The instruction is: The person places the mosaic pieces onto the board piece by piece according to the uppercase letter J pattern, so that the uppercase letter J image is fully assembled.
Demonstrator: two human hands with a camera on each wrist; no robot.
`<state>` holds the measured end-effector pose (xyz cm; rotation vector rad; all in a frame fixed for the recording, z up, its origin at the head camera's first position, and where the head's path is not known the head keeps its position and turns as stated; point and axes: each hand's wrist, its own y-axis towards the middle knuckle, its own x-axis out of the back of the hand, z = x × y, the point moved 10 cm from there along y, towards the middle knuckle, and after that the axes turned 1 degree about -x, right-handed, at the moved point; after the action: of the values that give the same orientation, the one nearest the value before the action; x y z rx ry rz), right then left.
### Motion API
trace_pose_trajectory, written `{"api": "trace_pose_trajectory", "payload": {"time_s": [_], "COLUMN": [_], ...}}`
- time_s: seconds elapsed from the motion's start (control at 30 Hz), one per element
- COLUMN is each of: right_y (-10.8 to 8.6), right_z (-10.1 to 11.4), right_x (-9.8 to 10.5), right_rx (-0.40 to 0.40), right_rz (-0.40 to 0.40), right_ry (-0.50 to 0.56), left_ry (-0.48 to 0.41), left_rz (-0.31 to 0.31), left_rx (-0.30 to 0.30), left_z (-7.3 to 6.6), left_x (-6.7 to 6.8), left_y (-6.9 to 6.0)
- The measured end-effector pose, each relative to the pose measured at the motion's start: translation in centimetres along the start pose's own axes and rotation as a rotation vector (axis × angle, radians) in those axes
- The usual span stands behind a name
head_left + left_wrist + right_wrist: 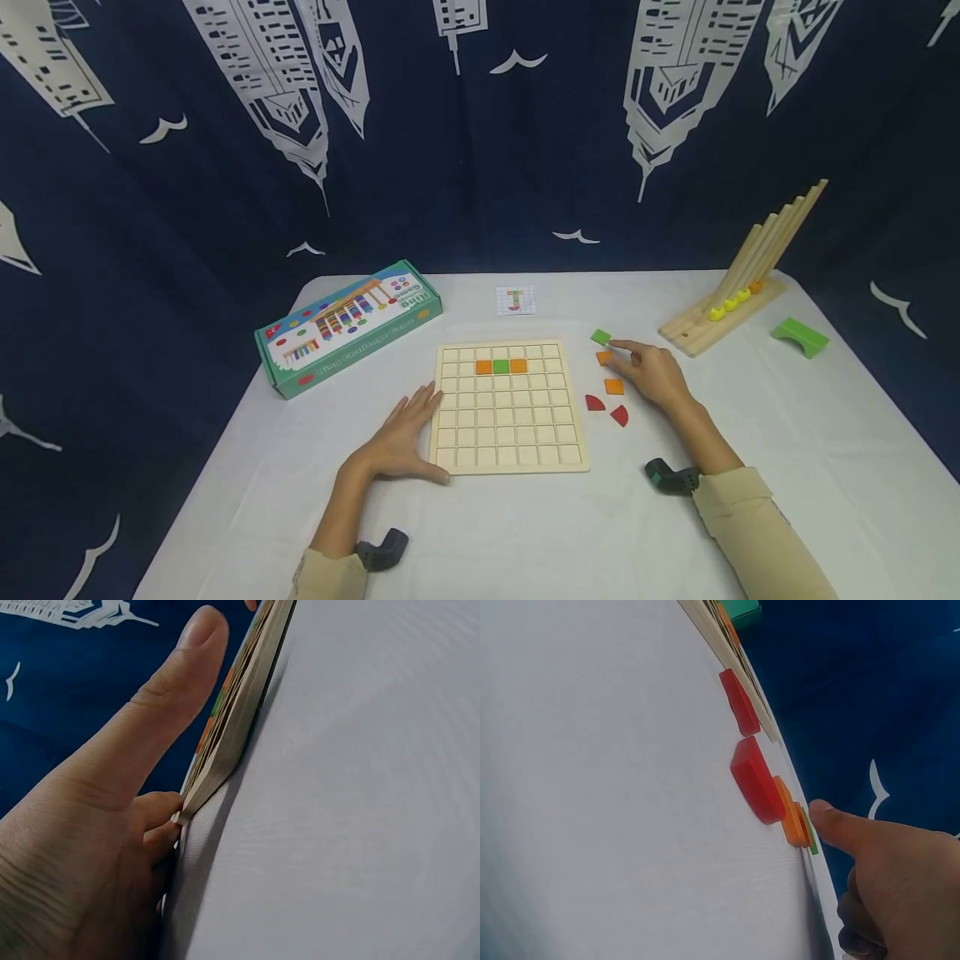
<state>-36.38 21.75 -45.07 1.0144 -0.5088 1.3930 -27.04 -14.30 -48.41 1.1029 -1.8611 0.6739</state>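
Green tile (pixel 501 367) between two orange tiles (pixel 483 367) in the grid board (pixel 510 469)

In the head view, the right grip (pixel 651 373) partly covers one orange tile (pixel 602 357); contact between them cannot be confirmed. The pattern on the card (pixel 528 309) near the far edge of the bench (pixel 525 537) is too small to read in detail. The left sleeve (pixel 330 578) and right sleeve (pixel 765 529) run off the bottom. In the left wrist view, the top edge cuts off the board (pixel 235 731).
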Motion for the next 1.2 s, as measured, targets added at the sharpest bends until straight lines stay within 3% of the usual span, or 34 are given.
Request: {"api": "trace_pose_trajectory", "payload": {"time_s": [0.23, 0.63, 0.93, 1.2], "right_y": [-0.4, -2.2, -2.5, -1.6], "right_z": [-0.4, 0.6, 5.5, 11.3], "right_x": [-0.6, 1.6, 2.4, -0.4], "right_rx": [-0.03, 0.03, 0.131, 0.224], "right_rz": [0.061, -0.055, -0.127, -0.127], "right_ry": [-0.019, -0.001, 0.047, 0.127], "left_ry": [0.033, 0.051, 0.028, 0.057], "left_rz": [-0.008, -0.035, -0.047, -0.063], "left_rx": [-0.035, -0.03, -0.062, -0.063], "left_z": [-0.6, -0.7, -1.6, -1.7], "left_x": [0.0, -0.5, -0.3, -0.5], "left_y": [-0.3, 0.5, 1.2, 1.2]}}
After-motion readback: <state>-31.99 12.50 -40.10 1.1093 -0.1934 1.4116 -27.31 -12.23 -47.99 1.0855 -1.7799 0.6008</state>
